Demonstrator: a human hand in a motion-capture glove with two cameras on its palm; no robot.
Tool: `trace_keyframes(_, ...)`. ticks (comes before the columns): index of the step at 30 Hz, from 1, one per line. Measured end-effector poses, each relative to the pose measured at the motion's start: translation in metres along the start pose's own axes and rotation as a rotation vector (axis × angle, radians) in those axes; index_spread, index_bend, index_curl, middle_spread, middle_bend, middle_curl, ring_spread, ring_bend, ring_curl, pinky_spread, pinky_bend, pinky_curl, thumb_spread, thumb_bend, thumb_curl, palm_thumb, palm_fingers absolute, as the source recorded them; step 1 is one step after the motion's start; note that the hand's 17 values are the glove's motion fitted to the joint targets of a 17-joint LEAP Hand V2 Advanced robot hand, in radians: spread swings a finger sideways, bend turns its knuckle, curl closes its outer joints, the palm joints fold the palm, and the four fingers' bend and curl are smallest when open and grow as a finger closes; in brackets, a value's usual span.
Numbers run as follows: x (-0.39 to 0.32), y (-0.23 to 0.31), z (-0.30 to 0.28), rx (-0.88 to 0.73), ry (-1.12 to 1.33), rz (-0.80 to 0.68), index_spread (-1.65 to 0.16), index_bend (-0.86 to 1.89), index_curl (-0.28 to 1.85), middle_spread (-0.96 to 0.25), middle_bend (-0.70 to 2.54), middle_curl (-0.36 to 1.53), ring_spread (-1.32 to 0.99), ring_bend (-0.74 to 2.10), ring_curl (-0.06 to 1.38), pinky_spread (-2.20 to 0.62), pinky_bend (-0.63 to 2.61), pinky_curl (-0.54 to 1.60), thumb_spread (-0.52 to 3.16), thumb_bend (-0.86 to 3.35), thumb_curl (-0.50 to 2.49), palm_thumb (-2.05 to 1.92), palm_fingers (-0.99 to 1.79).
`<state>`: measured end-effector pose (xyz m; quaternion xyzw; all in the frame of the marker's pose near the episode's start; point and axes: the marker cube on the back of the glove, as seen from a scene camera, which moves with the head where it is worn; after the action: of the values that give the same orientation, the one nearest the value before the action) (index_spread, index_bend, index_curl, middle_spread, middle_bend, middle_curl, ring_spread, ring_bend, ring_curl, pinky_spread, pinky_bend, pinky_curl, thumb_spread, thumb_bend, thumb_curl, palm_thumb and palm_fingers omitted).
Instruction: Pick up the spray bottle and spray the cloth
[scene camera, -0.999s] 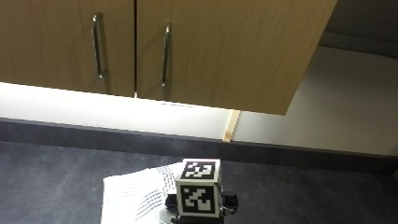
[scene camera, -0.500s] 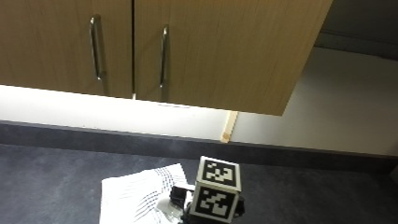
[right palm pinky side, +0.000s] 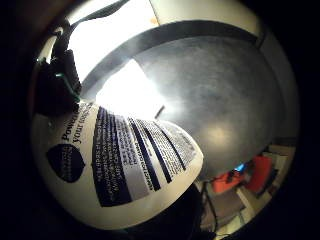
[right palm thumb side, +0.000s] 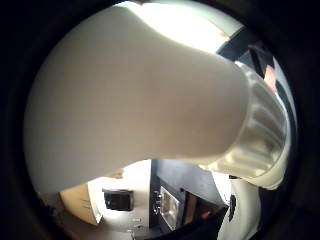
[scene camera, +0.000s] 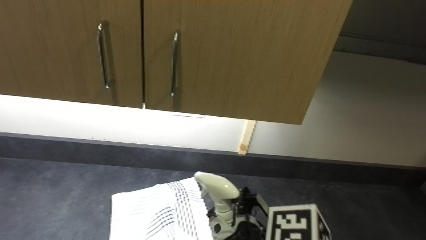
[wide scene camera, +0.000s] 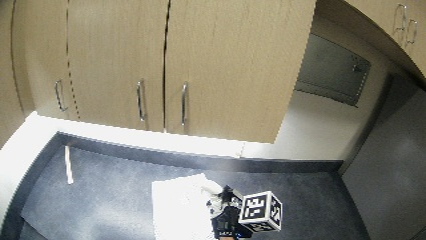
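One relation governs the coming move: nozzle direction relative to the cloth (scene camera: 160, 215). In the outside view the spray bottle (scene camera: 219, 200) is seen upright, long axis approx. vertical, at the right edge of the cloth, which is spread flat on the dark surface (scene camera: 60, 195). The trigger head (scene camera: 216, 186) is seen curving up and over toward the cloth side, so the spray line is judged to point roughly across the fabric; exact nozzle aim cannot be confirmed.

The gloved right hand (scene camera: 243, 231) is mostly hidden below the bottle neck. In both palm views the bottle fills the field: label text in the little-finger view (right palm pinky side: 125, 160), ribbed collar in the thumb view (right palm thumb side: 262, 135), i.e. the body lies close against the palm. Finger position is not shown, so a grip on the bottle cannot be told; likewise whether the bottle is lifted off the surface or standing on it.

The bare hand is not in view. Wall cabinets (scene camera: 173, 55) hang above, well apart from the work.

Judgement: pick-up phase approx. complete or nearly so; spraying not yet evident. Next req.: nozzle kept over the cloth, bottle kept upright.
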<state>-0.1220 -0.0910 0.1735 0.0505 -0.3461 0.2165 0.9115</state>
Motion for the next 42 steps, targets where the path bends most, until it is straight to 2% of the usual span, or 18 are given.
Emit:
trace_keyframes(3, 0.002, -0.002, 0.018, 0.081, -0.298, 0.007, -0.17, 0.19, 0.58, -0.03, 0.28, 0.55, -0.09, 0.34, 0.5, -0.03, 0.3, 0.54, 0.5, -0.02, 0.68, 1.16, 1.13)
trace_keyframes(9, 0.025, 0.003, 0.014, 0.188, -0.482, 0.063, -0.18, 0.19, 0.58, -0.03, 0.28, 0.55, -0.09, 0.34, 0.5, -0.04, 0.28, 0.54, 0.51, -0.02, 0.68, 1.17, 1.11)
trace_keyframes(24, 0.001, 0.004, 0.021, 0.211, -0.404, 0.07, -0.18, 0.19, 0.59, -0.03, 0.27, 0.56, -0.1, 0.33, 0.51, -0.05, 0.26, 0.56, 0.53, -0.02, 0.68, 1.17, 1.11)
trace_keyframes(34, -0.072, 0.014, 0.086, 0.095, -0.488, 0.032, -0.18, 0.18, 0.59, -0.03, 0.26, 0.56, -0.11, 0.33, 0.51, -0.06, 0.25, 0.56, 0.53, -0.02, 0.68, 1.18, 1.1)
trace_keyframes(42, -0.12, 0.019, 0.141, 0.03, -0.567, -0.099, -0.18, 0.17, 0.59, -0.04, 0.25, 0.57, -0.11, 0.32, 0.51, -0.06, 0.24, 0.57, 0.54, -0.02, 0.68, 1.19, 1.09)
